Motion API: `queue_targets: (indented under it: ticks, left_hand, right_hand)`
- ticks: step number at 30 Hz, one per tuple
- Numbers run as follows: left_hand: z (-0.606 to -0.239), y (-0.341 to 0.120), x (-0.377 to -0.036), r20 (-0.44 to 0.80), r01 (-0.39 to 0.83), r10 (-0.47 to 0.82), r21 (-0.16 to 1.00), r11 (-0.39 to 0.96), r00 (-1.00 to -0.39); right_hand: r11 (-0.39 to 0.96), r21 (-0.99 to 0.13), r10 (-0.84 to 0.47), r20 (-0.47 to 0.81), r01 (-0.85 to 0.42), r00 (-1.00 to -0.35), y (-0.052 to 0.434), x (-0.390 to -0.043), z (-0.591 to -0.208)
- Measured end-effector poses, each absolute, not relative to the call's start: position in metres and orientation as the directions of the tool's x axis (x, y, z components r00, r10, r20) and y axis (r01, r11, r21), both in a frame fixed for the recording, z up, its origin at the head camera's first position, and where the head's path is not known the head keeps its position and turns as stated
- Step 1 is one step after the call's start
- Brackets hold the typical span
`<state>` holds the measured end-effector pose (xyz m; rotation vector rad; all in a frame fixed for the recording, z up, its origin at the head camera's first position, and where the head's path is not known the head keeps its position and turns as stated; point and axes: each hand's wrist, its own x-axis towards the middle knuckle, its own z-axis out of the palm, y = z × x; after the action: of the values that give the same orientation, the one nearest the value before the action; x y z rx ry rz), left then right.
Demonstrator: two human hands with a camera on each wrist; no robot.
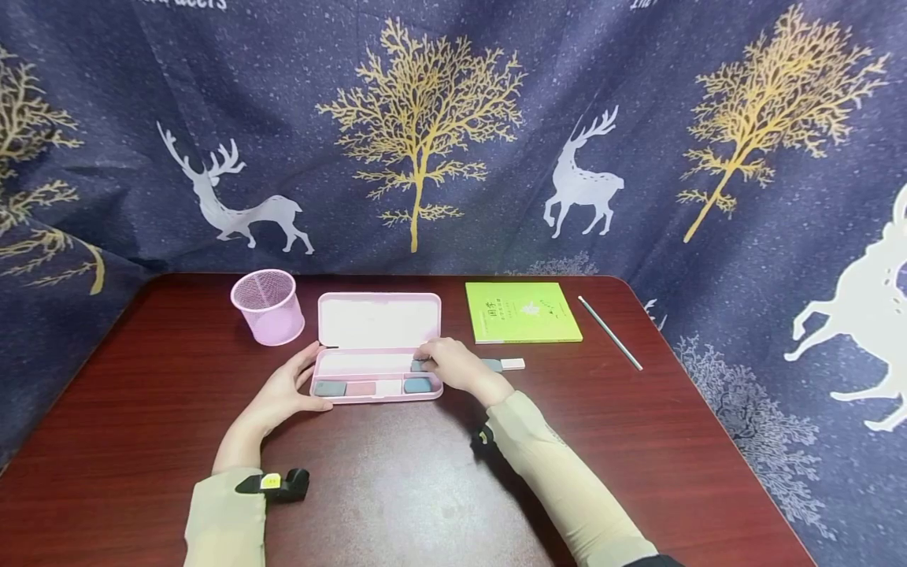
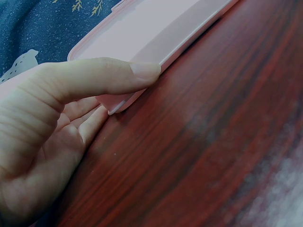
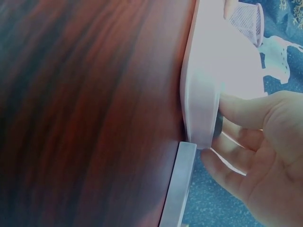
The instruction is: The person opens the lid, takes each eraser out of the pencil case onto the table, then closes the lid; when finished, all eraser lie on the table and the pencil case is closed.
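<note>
We sat at a makeshift study corner: a dark red wooden table hemmed in by a navy cloth printed with golden trees and white deer, with a pink mesh pen cup, a pencil case and a green booklet on it.

Dark reddish wood-grain table with rounded far corners filled the lower frame. Behind it and wrapping both sides hung a navy speckled fabric backdrop printed with gold trees and white deer (creased near the table's left edge). Light was even and soft, with faint sheen on the tabletop.
</note>
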<state>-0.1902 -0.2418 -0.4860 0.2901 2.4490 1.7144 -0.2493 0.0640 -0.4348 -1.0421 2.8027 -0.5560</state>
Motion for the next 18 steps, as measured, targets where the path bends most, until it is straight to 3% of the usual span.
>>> queue_targets:
  ticks: [18]
  left_hand:
    - [-0.487, -0.2421, -0.1903, 0.013, 0.098, 0.24, 0.933, 0.345, -0.971]
  right_hand:
    - [0.709, -0.359, -0.638, 0.04, -0.607, -0.769, 0.0613, -0.2461, -0.432]
